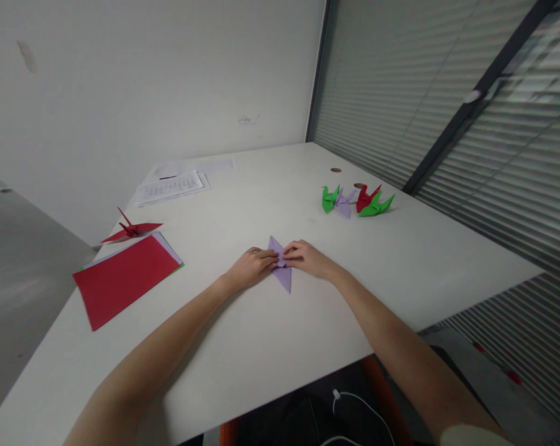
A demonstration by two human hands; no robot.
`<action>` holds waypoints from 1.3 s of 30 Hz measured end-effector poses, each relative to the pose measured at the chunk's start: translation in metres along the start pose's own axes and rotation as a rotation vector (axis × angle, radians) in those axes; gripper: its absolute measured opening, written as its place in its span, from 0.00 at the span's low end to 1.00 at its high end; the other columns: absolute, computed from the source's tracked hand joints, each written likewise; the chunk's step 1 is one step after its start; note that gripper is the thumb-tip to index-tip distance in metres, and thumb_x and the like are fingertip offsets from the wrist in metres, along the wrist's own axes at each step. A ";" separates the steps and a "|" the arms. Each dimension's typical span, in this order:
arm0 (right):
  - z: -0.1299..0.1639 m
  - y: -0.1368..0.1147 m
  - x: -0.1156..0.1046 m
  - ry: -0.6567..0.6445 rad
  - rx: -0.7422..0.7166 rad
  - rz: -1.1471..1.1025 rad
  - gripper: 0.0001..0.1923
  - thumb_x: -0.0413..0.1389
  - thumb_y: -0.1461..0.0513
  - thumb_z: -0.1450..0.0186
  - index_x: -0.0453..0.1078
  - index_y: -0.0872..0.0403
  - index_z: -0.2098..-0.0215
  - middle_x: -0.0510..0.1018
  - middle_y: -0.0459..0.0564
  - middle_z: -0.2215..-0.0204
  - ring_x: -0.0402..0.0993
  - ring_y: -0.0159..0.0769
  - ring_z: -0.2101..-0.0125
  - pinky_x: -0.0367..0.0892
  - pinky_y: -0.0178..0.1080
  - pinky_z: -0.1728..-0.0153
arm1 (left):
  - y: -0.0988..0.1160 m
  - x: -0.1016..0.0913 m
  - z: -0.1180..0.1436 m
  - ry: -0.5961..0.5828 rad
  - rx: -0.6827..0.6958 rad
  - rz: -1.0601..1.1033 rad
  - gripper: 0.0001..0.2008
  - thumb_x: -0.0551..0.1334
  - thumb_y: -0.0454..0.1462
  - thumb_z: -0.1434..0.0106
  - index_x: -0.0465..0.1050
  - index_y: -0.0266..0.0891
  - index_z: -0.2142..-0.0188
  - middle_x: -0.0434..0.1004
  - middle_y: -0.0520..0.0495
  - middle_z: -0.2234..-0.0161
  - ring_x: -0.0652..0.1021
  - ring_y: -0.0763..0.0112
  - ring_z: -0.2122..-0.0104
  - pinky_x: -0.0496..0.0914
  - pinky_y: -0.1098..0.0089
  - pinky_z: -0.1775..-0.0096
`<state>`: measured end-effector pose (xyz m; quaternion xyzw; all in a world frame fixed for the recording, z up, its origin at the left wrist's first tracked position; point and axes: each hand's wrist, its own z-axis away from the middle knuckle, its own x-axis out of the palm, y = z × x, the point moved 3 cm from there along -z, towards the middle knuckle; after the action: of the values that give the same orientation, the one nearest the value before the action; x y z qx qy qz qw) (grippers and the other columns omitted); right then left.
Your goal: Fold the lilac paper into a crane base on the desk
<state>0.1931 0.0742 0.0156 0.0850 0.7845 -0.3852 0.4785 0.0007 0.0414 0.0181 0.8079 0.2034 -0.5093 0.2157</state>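
A folded piece of light purple origami paper point(284, 280) lies on the white table in front of me, one point toward me and another away. My left hand point(254, 265) grips its left side, fingers bent and pressed onto the paper. From the right, my right hand point(308, 259) pinches the same paper near its middle. Both sets of fingertips nearly meet there and hide the central folds.
Folded paper cranes in green point(329, 199), purple point(344, 203) and red point(365, 198) stand at the back right. A red crane point(132, 231) sits at left behind stacked red paper point(129, 279). Printed sheets point(171, 189) lie farther back. Window blinds point(401, 93) border the table's right side.
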 end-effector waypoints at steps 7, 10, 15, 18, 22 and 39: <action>-0.001 0.012 0.005 0.112 0.195 0.086 0.10 0.57 0.54 0.35 0.80 0.46 0.65 0.78 0.49 0.63 0.66 0.41 0.58 0.58 0.45 0.53 | -0.006 0.001 0.001 0.080 -0.165 0.212 0.12 0.57 0.39 0.32 0.79 0.38 0.64 0.78 0.41 0.57 0.79 0.67 0.59 0.73 0.67 0.55; -0.002 0.014 0.007 0.148 0.275 0.079 0.11 0.58 0.52 0.35 0.80 0.45 0.65 0.77 0.49 0.63 0.65 0.41 0.58 0.57 0.45 0.53 | -0.010 0.003 0.002 0.102 -0.272 0.304 0.08 0.61 0.39 0.35 0.77 0.38 0.62 0.78 0.43 0.62 0.80 0.68 0.62 0.73 0.69 0.58; -0.004 0.015 0.010 0.198 0.430 0.103 0.13 0.58 0.48 0.37 0.80 0.45 0.65 0.74 0.51 0.61 0.64 0.44 0.55 0.56 0.47 0.51 | -0.014 0.002 0.003 0.121 -0.308 0.368 0.23 0.61 0.37 0.36 0.61 0.39 0.42 0.78 0.48 0.66 0.80 0.66 0.58 0.72 0.69 0.57; -0.005 0.014 0.012 0.229 0.516 0.146 0.16 0.58 0.46 0.39 0.80 0.47 0.68 0.73 0.53 0.59 0.63 0.46 0.54 0.55 0.48 0.50 | -0.014 -0.001 0.001 0.097 -0.253 0.321 0.19 0.60 0.37 0.34 0.64 0.40 0.44 0.79 0.48 0.66 0.80 0.67 0.60 0.71 0.67 0.55; -0.006 0.010 0.014 0.250 0.565 0.202 0.20 0.57 0.43 0.40 0.79 0.49 0.70 0.71 0.54 0.57 0.61 0.48 0.52 0.55 0.49 0.50 | -0.013 -0.001 0.000 0.057 -0.151 0.257 0.10 0.57 0.37 0.32 0.75 0.39 0.55 0.79 0.44 0.65 0.79 0.68 0.64 0.72 0.68 0.57; -0.007 -0.004 0.018 0.263 0.607 0.342 0.17 0.56 0.47 0.37 0.76 0.50 0.70 0.71 0.54 0.57 0.62 0.48 0.54 0.56 0.48 0.54 | -0.017 0.007 0.003 0.090 -0.094 0.186 0.10 0.55 0.35 0.31 0.76 0.37 0.58 0.70 0.38 0.49 0.76 0.64 0.51 0.72 0.63 0.50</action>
<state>0.1766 0.0719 0.0051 0.4014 0.6639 -0.5007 0.3839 -0.0081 0.0545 0.0077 0.8344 0.1606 -0.4402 0.2903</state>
